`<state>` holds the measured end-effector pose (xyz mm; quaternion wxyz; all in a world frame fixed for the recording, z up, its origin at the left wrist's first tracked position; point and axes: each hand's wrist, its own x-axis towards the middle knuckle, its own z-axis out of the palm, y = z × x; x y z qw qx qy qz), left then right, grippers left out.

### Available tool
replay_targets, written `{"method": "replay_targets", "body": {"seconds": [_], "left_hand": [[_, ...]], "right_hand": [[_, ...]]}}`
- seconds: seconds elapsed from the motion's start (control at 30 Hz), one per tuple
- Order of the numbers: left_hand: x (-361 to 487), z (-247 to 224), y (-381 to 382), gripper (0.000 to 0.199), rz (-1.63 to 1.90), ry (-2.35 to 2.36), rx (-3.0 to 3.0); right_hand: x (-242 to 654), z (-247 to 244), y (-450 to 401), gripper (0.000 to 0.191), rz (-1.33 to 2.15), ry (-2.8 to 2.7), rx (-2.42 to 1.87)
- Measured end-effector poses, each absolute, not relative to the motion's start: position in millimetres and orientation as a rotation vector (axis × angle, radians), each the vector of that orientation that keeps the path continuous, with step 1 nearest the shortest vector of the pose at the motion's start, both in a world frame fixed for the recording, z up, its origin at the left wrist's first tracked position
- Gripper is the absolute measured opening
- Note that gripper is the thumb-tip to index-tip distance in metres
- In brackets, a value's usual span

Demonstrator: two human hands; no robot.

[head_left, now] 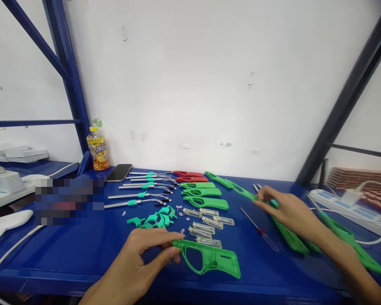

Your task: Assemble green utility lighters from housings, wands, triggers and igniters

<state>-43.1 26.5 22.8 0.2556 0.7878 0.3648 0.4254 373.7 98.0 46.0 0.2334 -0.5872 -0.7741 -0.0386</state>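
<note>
One green shell (224,263), clamped at its narrow end between thumb and fingers of the left hand (135,260), is occupying the blue table's (73,262) front edge area; one second shell (249,194), blurred, is being pinched at one end by the right hand (287,209), farther back. Good handling is probably calling for a light, steady pinch, clear of the tubes (201,228) just beyond. The green shell's long axis is running left to right, dipping rightward, narrow end pointing left.
</note>
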Motion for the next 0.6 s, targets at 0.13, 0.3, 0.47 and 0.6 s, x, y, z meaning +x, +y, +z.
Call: {"method": "replay_targets", "body": {"seconds": [0.13,0.3,0.47,0.6], "left_hand": [[-53.5,18.3,30.0,0.022,0.979,1.110,2.261],[-67.2,1.4,33.3,0.026,0.875,1.179,2.428],[-62.5,-0.6,27.9,0.031,0.827,1.276,2.507],[-74.4,14.0,40.0,0.026,0.938,1.335,2.542]], "right_hand": [[383.3,35.3,113.9,0.023,-0.085,-2.151,-1.622],[370.8,40.7,93.9,0.034,-0.085,-2.097,-1.551],[302.9,56.0,30.8,0.032,0.561,-1.922,-1.215],[237.1,61.9,-18.2,0.076,1.664,-1.890,-0.633]]}}
